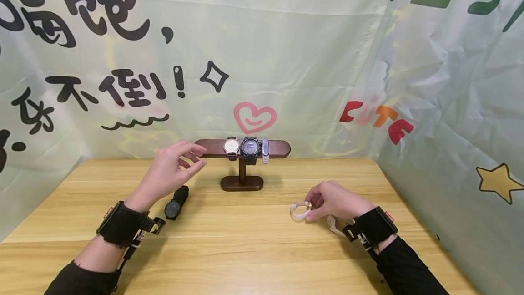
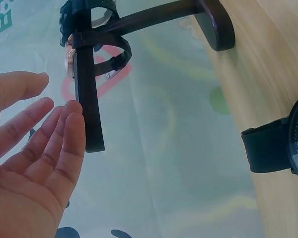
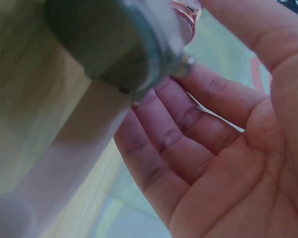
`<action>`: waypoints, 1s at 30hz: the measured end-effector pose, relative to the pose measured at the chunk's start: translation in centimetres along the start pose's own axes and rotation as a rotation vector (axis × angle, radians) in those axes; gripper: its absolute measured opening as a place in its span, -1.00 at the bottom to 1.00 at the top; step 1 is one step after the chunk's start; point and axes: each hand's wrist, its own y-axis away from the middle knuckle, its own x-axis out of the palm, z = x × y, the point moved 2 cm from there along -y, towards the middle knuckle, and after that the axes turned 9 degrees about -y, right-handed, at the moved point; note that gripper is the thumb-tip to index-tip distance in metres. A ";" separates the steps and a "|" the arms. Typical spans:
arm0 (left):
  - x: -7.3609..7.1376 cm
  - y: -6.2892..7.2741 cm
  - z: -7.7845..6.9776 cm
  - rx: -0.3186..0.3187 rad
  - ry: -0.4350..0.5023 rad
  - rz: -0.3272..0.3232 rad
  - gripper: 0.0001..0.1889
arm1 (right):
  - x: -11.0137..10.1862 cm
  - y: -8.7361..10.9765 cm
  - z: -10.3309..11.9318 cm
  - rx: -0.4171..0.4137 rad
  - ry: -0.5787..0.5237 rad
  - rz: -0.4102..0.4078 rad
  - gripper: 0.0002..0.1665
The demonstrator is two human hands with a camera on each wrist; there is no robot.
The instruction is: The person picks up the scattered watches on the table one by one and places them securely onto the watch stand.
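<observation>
My left hand (image 1: 168,167) is at the left end of a dark brown watch stand (image 1: 280,149), its fingers loosely bent and holding nothing. In the left wrist view its fingertips are right at the bar. The stand carries a watch with a pale dial and dark strap (image 1: 231,146), a chunky black watch (image 1: 250,148) and a light fitness band (image 1: 265,149). Toward the table's right side, my right hand (image 1: 337,199) pinches a white-strapped watch (image 1: 302,217) between thumb and fingers. Its rose-gold case (image 3: 189,24) shows at the top of the right wrist view.
A black watch (image 1: 175,206) lies on the wooden table (image 1: 229,249) below my left hand. Another watch with a pale strap (image 1: 332,224) lies under my right wrist. A printed cloth backdrop (image 1: 311,58) stands behind the table and along its sides.
</observation>
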 end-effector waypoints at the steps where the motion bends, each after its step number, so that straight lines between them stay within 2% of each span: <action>1: 0.0 0.0 0.0 -0.002 -0.002 0.003 -0.75 | 0.0 0.0 -0.1 -0.003 0.001 -0.002 -0.57; 14: 0.2 0.0 -0.2 0.035 -0.005 0.004 -0.77 | 0.2 -0.4 0.2 -0.014 0.040 -0.030 -0.60; 30: 0.3 0.0 -0.5 0.029 0.010 0.051 -0.83 | 0.4 -0.2 0.4 -0.005 -0.022 -0.019 -0.61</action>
